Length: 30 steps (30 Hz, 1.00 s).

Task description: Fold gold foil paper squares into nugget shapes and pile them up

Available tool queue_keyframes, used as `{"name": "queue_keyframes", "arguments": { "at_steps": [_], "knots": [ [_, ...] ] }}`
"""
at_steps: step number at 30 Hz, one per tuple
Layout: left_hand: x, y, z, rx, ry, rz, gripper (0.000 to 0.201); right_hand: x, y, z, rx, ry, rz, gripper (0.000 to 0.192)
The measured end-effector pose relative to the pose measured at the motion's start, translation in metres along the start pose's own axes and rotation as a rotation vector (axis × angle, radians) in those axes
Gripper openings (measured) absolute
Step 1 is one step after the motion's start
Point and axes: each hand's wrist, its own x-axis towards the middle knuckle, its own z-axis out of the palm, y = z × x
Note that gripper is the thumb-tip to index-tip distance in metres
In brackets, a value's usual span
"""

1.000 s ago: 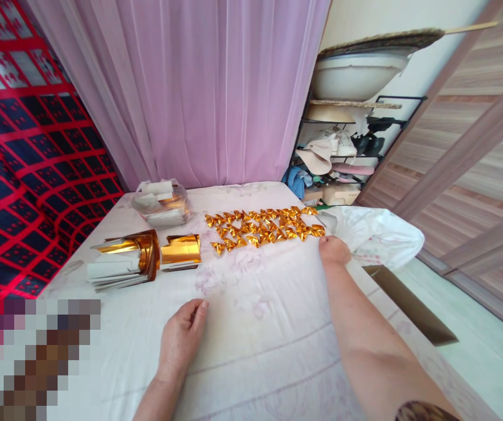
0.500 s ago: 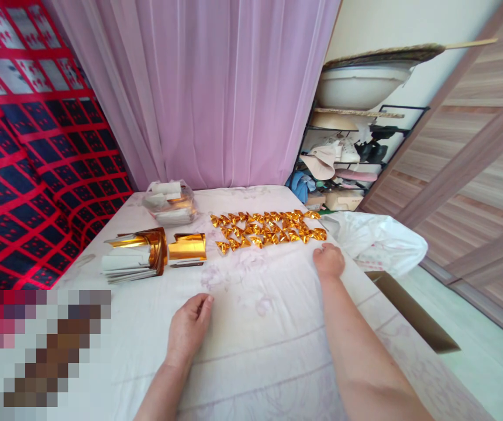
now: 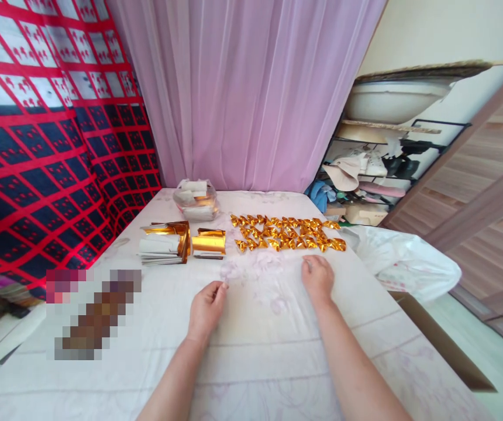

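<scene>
My left hand [image 3: 208,309] rests low over the white patterned cloth, its fingers curled and the thumb against the forefinger. No object shows in it. My right hand [image 3: 318,278] is likewise curled closed with nothing visible in it, just in front of the right part of the rows of folded gold foil pieces [image 3: 297,240]. Left of these rows lies a small stack of gold foil sheets [image 3: 209,242]. Beside it is a bigger, fanned pile of foil sheets [image 3: 164,248] with pale backs. The undersides of both hands are hidden.
A clear plastic bag of sheets [image 3: 196,202] sits at the table's back. A blurred-out patch [image 3: 97,313] covers something at left. White plastic bag [image 3: 409,260] and brown cardboard [image 3: 447,342] lie off the right edge. Purple curtain [image 3: 243,93] hangs behind; a loaded shelf stands at right.
My right hand has drawn back from the right end of the front foil row, toward the left hand. The view has turned left, so things appear shifted right. My left hand stays curled.
</scene>
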Motion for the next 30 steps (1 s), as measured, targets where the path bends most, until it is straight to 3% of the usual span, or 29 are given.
{"name": "queue_keyframes", "arguments": {
  "at_steps": [6,12,21,30],
  "knots": [
    [0.001,0.003,-0.003,-0.239,0.152,-0.089,0.047,-0.032,-0.099,0.031,0.19,-0.18,-0.479,0.028],
    [0.006,0.004,-0.011,-0.43,0.268,-0.142,0.055,-0.033,-0.164,0.044,0.248,-0.266,-0.61,0.043],
    [0.009,0.004,-0.013,-0.529,0.3,-0.154,0.054,-0.021,-0.187,0.041,0.184,-0.388,-0.675,0.021],
    [0.01,0.004,-0.012,-0.536,0.299,-0.151,0.054,-0.028,-0.186,0.038,0.249,-0.335,-0.664,0.017]
  ]
}}
